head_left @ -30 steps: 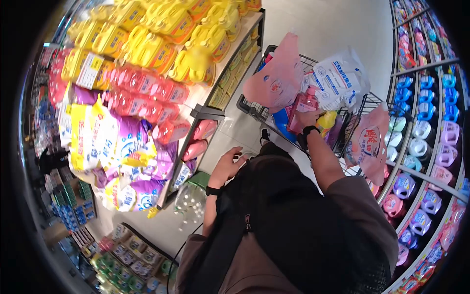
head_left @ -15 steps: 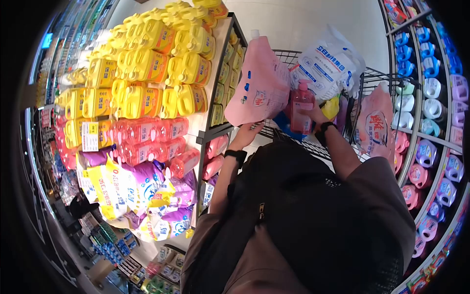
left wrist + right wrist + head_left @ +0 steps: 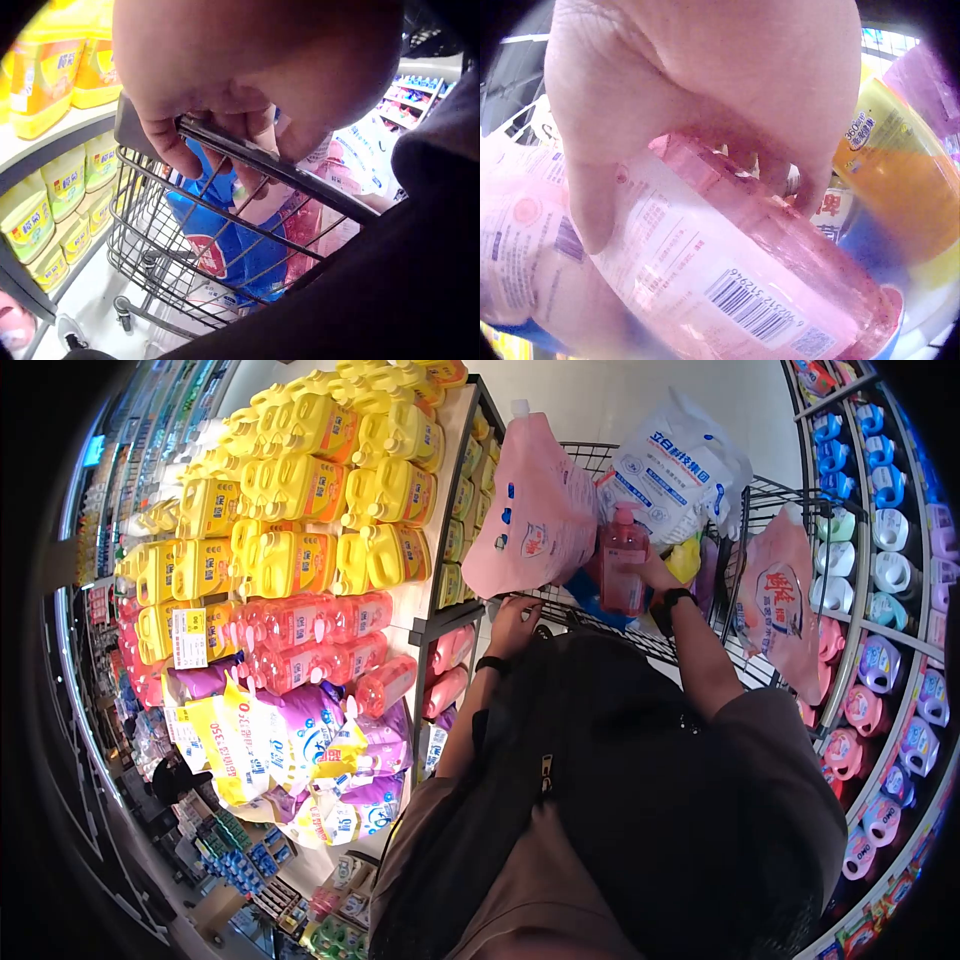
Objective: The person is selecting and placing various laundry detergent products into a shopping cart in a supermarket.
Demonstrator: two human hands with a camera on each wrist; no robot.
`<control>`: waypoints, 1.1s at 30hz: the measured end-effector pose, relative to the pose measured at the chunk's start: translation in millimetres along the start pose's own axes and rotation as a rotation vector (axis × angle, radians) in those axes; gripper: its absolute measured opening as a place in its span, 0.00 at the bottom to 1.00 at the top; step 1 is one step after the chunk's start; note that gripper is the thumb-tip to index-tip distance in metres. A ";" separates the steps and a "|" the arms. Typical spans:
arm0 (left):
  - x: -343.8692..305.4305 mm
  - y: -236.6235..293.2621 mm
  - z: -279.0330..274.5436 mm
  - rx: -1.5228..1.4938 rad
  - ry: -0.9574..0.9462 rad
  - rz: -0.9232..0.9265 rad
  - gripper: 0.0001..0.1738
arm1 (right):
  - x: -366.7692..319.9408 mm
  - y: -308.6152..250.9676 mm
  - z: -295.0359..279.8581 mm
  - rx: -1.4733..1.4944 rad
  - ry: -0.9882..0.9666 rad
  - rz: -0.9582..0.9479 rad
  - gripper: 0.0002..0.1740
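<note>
In the head view my right hand grips a pink pump bottle, held upright over the shopping cart. The right wrist view shows thumb and fingers round the bottle's body, its barcode label facing the camera. My left hand is at the cart's near left corner; the left wrist view shows its fingers curled over the black cart rim. Beside the bottle stand a large pink pouch with a white cap and a white plastic bag. Low in the cart lies a blue pack.
Left of the cart a display holds yellow jugs, pink bottles and purple-and-yellow bags. Another pink pouch leans at the cart's right. Shelves of detergent bottles line the right side. A yellow-orange bottle lies near the right hand.
My left hand has moved from beside the cart up onto its rim. The pink pump bottle, gripped by my right hand, has come upright. The head view has shifted.
</note>
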State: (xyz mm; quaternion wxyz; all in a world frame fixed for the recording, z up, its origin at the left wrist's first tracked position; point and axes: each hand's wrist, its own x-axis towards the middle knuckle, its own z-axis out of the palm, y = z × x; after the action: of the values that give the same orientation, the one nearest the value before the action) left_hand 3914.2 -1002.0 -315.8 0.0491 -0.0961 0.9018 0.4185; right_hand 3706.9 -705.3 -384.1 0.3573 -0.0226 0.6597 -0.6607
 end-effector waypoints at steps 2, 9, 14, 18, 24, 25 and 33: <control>1.6 -4.0 -2.8 -0.006 -0.011 0.024 0.12 | -1.9 -0.8 4.7 -0.048 0.016 -0.036 0.41; -4.6 -6.5 -1.9 -0.057 0.009 0.001 0.12 | -46.9 -21.7 37.9 -0.619 0.351 -0.159 0.45; 4.5 -3.7 -4.7 -0.091 -0.015 -0.022 0.14 | -85.2 -74.3 61.6 -0.655 0.348 -0.195 0.43; -4.7 13.2 -14.6 -0.242 -0.067 -0.179 0.18 | -120.4 -133.1 90.5 -0.824 0.179 -0.195 0.40; -44.8 70.5 -70.9 -0.574 -0.012 -0.281 0.22 | -145.3 -186.0 137.4 -0.858 -0.208 -0.692 0.31; -54.3 79.4 -84.0 -0.641 0.029 -0.277 0.21 | -146.3 -188.8 148.3 -0.806 -0.254 -0.780 0.31; -150.7 95.4 -210.0 -0.793 0.318 -0.183 0.27 | -127.7 -173.3 284.4 -0.488 -0.519 -0.775 0.35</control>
State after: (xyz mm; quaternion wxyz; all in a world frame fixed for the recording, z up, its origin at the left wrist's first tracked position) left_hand 4039.2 -1082.3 -83.8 -0.0939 -0.2503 0.6553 0.7065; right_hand 3867.8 -906.3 -137.3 0.2227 -0.5105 0.6275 -0.5441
